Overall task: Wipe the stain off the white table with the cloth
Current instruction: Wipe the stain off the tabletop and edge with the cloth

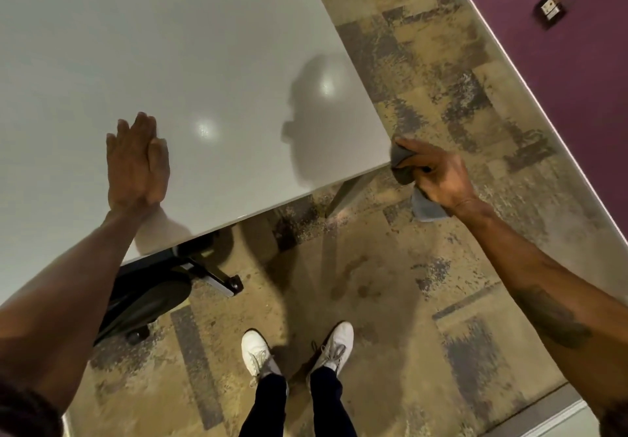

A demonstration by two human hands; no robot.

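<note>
Beside the worktop point(170, 45) corner, the right hand point(438, 178) grips the bunched cloth point(402, 164), fingers closed round it; the left hand point(136, 161) lies flat, fingers extended. No stain shows, so wiping could miss it

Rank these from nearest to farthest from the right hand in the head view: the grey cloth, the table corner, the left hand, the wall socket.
1. grey cloth, gripped in the right hand.
2. table corner, just left of the cloth.
3. wall socket, up on the purple wall.
4. left hand, flat on the white table, far left.
</note>
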